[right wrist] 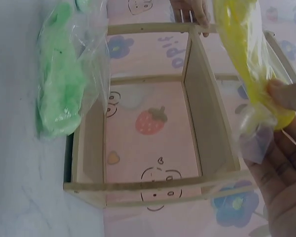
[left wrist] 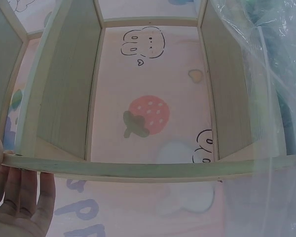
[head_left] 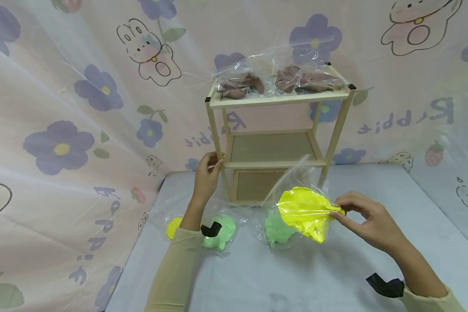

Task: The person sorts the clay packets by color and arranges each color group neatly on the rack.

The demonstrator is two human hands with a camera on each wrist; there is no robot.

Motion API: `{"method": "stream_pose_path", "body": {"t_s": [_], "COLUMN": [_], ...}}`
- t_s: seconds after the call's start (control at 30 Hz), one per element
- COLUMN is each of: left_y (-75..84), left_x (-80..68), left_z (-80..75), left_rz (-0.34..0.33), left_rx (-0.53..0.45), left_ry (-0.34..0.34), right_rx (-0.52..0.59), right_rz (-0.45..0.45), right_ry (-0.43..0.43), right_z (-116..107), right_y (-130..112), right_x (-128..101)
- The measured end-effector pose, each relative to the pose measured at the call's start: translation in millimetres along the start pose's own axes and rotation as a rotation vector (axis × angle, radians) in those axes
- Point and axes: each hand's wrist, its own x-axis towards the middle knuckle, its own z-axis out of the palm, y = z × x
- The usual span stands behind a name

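A small wooden rack (head_left: 277, 164) with three levels stands at the back of the table. My left hand (head_left: 207, 177) grips its left front post near the middle shelf; in the left wrist view the thumb and fingers (left wrist: 27, 190) lie on either side of the post. With thumb and fingertips, my right hand (head_left: 370, 223) pinches one end of a clear plastic bag of yellow clay-like dough (head_left: 306, 212), held up before the rack's right side. The bag partly covers a bag of green dough (head_left: 277, 229) behind it.
Bags of brown dough (head_left: 310, 81) lie on the rack's top shelf. Another bag of green dough (head_left: 226, 229) and a yellow lump in plastic (head_left: 173, 227) lie on the white tabletop (head_left: 253, 281) near my left forearm. A printed curtain (head_left: 101, 173) hangs behind and to the left.
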Motion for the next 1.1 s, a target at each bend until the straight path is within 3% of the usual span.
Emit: {"method": "stream_pose_path", "body": {"t_s": [0.47, 0.8, 0.93, 1.1], "left_y": [0.7, -0.3, -0.9, -1.1], "left_x": [-0.8, -0.1, 0.0, -0.5], "left_z": [0.1, 0.4, -0.1, -0.1], "left_rz": [0.005, 0.005, 0.008, 0.016], "left_rx": [0.021, -0.013, 0.004, 0.023], "left_ry": [-0.006, 0.006, 0.001, -0.002], "right_rx": [0.058, 0.123, 0.197, 0.318], "right_rz": [-0.011, 0.033, 0.083, 0.235], "right_ry": [0.175, 0.293, 0.356, 0.384], "right_z": [18.9, 34.5, 44.0, 50.0], "right_y": [-5.3, -14.0, -20.1, -28.0], "right_x": [22.1, 43.0, 52.3, 63.9]}}
